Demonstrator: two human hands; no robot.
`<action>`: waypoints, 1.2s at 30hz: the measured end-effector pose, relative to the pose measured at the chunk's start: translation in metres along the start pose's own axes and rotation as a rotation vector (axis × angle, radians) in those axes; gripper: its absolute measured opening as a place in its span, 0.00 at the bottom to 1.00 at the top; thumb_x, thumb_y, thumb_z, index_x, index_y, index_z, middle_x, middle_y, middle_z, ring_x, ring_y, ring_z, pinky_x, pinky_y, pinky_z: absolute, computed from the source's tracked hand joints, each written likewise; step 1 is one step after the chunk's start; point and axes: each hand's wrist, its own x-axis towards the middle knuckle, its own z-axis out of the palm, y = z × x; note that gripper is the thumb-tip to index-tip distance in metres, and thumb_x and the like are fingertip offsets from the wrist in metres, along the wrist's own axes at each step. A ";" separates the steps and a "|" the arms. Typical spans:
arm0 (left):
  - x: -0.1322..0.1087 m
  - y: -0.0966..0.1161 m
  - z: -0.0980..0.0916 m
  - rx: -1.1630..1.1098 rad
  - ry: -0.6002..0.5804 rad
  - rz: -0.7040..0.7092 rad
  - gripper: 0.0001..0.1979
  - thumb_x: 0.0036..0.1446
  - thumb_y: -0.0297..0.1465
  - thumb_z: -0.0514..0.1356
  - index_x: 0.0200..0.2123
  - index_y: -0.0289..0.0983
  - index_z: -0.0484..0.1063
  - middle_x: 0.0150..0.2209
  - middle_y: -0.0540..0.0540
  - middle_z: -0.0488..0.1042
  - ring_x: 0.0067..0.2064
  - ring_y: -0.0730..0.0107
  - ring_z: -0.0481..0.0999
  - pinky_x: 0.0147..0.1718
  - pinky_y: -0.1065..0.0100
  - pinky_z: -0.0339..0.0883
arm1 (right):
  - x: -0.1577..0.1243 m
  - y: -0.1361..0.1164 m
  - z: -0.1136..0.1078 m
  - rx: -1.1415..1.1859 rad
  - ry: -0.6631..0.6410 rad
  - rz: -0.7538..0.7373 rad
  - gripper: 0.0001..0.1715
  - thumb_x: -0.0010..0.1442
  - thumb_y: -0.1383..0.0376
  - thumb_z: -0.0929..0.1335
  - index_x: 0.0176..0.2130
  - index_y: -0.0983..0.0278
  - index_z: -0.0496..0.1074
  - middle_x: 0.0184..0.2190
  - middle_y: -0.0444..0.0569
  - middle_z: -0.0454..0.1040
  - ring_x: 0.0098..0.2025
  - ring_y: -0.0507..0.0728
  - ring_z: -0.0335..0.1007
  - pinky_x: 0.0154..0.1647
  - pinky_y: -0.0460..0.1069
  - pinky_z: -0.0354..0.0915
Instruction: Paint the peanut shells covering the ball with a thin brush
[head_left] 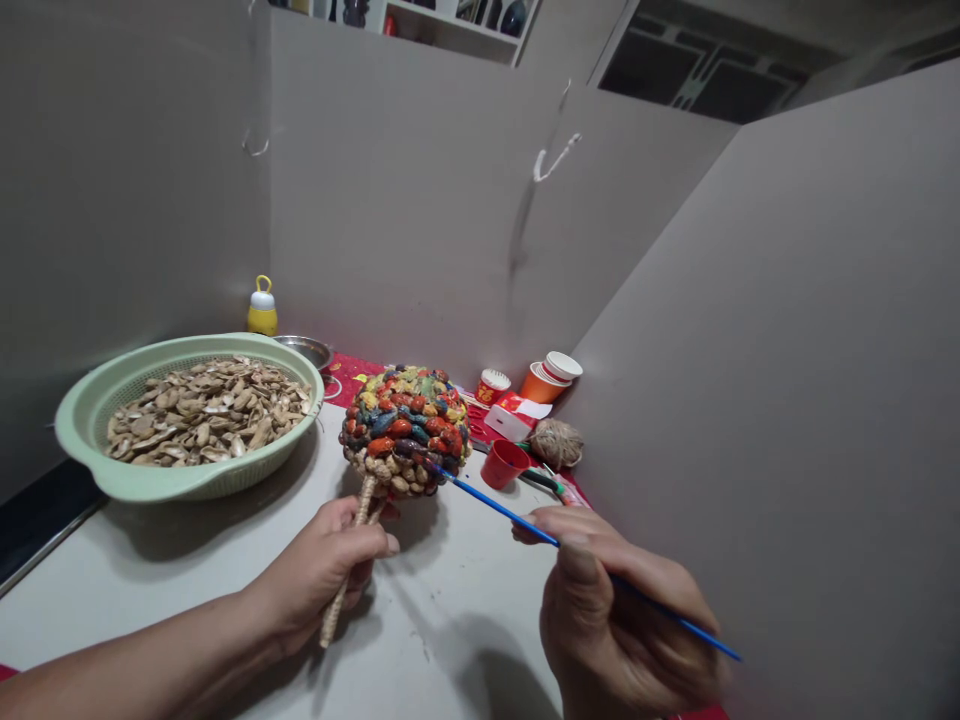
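Observation:
My left hand [334, 560] is closed round a twine-wrapped stick [334, 612]. On top of the stick sits a ball covered in peanut shells [409, 405], painted red, orange, blue, yellow and dark purple. Its lowest shells are bare tan. In my right hand [622, 610] is a thin paintbrush [501, 508] with a blue handle, pinched between thumb and fingers. The brush tip touches the lower right side of the ball, beside dark painted shells. Part of the stick is hidden by my left fingers.
A green basin [187, 487] with a strainer full of shells stands at left. Behind it are a yellow bottle [262, 312] and a metal bowl [306, 350]. Beyond the ball at right lie a red cup [505, 463], a twine ball [556, 442] and stacked paper cups [551, 378]. Grey panels surround the white tabletop [420, 620].

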 end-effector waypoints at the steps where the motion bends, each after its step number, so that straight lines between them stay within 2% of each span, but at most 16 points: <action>1: 0.000 0.000 0.000 0.003 -0.004 0.002 0.20 0.39 0.38 0.64 0.34 0.43 0.59 0.16 0.63 0.53 0.18 0.82 0.45 0.16 0.75 0.39 | 0.000 -0.001 0.000 0.005 -0.022 0.005 0.12 0.58 0.81 0.72 0.40 0.68 0.75 0.31 0.45 0.78 0.34 0.56 0.82 0.35 0.53 0.79; 5: 0.000 -0.001 0.000 0.000 -0.017 0.008 0.19 0.39 0.38 0.64 0.33 0.43 0.58 0.17 0.63 0.53 0.18 0.83 0.44 0.16 0.74 0.39 | 0.000 -0.001 -0.001 -0.026 -0.058 0.029 0.12 0.59 0.81 0.71 0.39 0.67 0.75 0.32 0.45 0.79 0.35 0.55 0.82 0.37 0.53 0.80; 8: -0.001 0.000 -0.001 -0.017 -0.003 0.008 0.20 0.39 0.37 0.64 0.35 0.42 0.60 0.18 0.63 0.54 0.18 0.83 0.44 0.16 0.74 0.39 | 0.003 0.000 -0.002 -0.065 0.006 0.057 0.11 0.59 0.80 0.71 0.38 0.66 0.74 0.31 0.44 0.80 0.33 0.55 0.81 0.35 0.53 0.79; 12: -0.002 0.000 -0.001 -0.019 0.008 0.010 0.20 0.39 0.37 0.64 0.36 0.41 0.62 0.18 0.63 0.54 0.18 0.82 0.44 0.16 0.74 0.39 | 0.011 0.002 -0.001 -0.151 0.213 0.074 0.05 0.62 0.71 0.73 0.35 0.65 0.73 0.27 0.42 0.79 0.26 0.55 0.79 0.27 0.52 0.76; 14: -0.001 -0.001 -0.002 -0.010 -0.001 0.007 0.19 0.40 0.37 0.64 0.37 0.41 0.63 0.17 0.64 0.53 0.19 0.82 0.43 0.17 0.74 0.39 | 0.016 0.005 -0.001 -0.221 0.368 0.081 0.09 0.62 0.65 0.74 0.32 0.64 0.72 0.25 0.42 0.77 0.22 0.54 0.76 0.22 0.50 0.72; 16: 0.000 -0.002 -0.003 -0.005 -0.009 0.007 0.19 0.41 0.37 0.64 0.37 0.41 0.62 0.17 0.64 0.53 0.19 0.82 0.43 0.17 0.74 0.38 | 0.021 0.012 -0.004 -0.318 0.491 0.152 0.14 0.62 0.59 0.75 0.31 0.63 0.71 0.24 0.42 0.76 0.21 0.53 0.75 0.22 0.49 0.71; 18: 0.001 -0.002 -0.003 0.000 -0.019 0.011 0.19 0.41 0.38 0.64 0.36 0.42 0.61 0.17 0.64 0.52 0.19 0.82 0.43 0.17 0.74 0.38 | 0.024 0.023 -0.011 -0.422 0.526 0.287 0.19 0.61 0.52 0.75 0.32 0.63 0.70 0.25 0.41 0.75 0.23 0.53 0.76 0.26 0.50 0.73; 20: 0.001 -0.003 -0.003 0.003 -0.024 0.013 0.20 0.41 0.38 0.64 0.36 0.42 0.59 0.17 0.64 0.52 0.18 0.82 0.42 0.17 0.73 0.38 | 0.024 0.040 -0.022 -0.488 0.460 0.411 0.24 0.61 0.45 0.73 0.34 0.62 0.68 0.25 0.40 0.74 0.25 0.54 0.77 0.29 0.50 0.74; 22: 0.001 -0.002 -0.002 0.008 -0.021 0.010 0.20 0.41 0.38 0.64 0.36 0.43 0.58 0.16 0.64 0.52 0.18 0.82 0.42 0.17 0.73 0.37 | 0.021 0.059 -0.033 -0.532 0.364 0.499 0.25 0.62 0.44 0.71 0.36 0.62 0.69 0.25 0.43 0.76 0.25 0.53 0.76 0.31 0.50 0.73; 26: -0.002 0.000 0.000 0.018 -0.010 0.004 0.21 0.41 0.38 0.64 0.38 0.41 0.61 0.16 0.64 0.53 0.19 0.81 0.43 0.17 0.74 0.38 | 0.003 0.100 -0.052 -0.640 0.140 0.662 0.29 0.62 0.39 0.68 0.36 0.63 0.72 0.25 0.48 0.77 0.25 0.55 0.74 0.27 0.49 0.68; 28: -0.003 0.001 0.000 0.020 -0.004 0.003 0.22 0.41 0.38 0.65 0.39 0.40 0.62 0.16 0.64 0.53 0.19 0.81 0.44 0.17 0.75 0.39 | -0.009 0.118 -0.056 -0.689 0.034 0.728 0.29 0.64 0.41 0.68 0.37 0.64 0.73 0.26 0.47 0.76 0.25 0.54 0.72 0.28 0.49 0.67; 30: -0.004 0.000 0.001 0.020 -0.006 0.002 0.21 0.41 0.39 0.65 0.37 0.41 0.61 0.16 0.64 0.53 0.19 0.81 0.44 0.17 0.75 0.39 | -0.021 0.134 -0.059 -0.737 -0.043 0.776 0.24 0.67 0.45 0.68 0.39 0.65 0.74 0.27 0.42 0.74 0.27 0.51 0.70 0.33 0.49 0.70; 33: -0.003 -0.002 0.000 0.019 -0.013 0.001 0.20 0.40 0.39 0.64 0.35 0.42 0.60 0.16 0.64 0.53 0.18 0.81 0.44 0.17 0.75 0.39 | -0.035 0.150 -0.059 -0.777 -0.133 0.814 0.20 0.69 0.51 0.69 0.45 0.65 0.74 0.37 0.45 0.76 0.36 0.51 0.74 0.41 0.51 0.74; 36: -0.001 -0.005 -0.002 0.018 -0.022 0.007 0.19 0.40 0.38 0.64 0.34 0.42 0.60 0.16 0.63 0.53 0.18 0.81 0.44 0.16 0.74 0.40 | -0.043 0.161 -0.058 -0.786 -0.207 0.834 0.19 0.69 0.53 0.70 0.49 0.65 0.74 0.45 0.49 0.77 0.43 0.54 0.76 0.46 0.54 0.75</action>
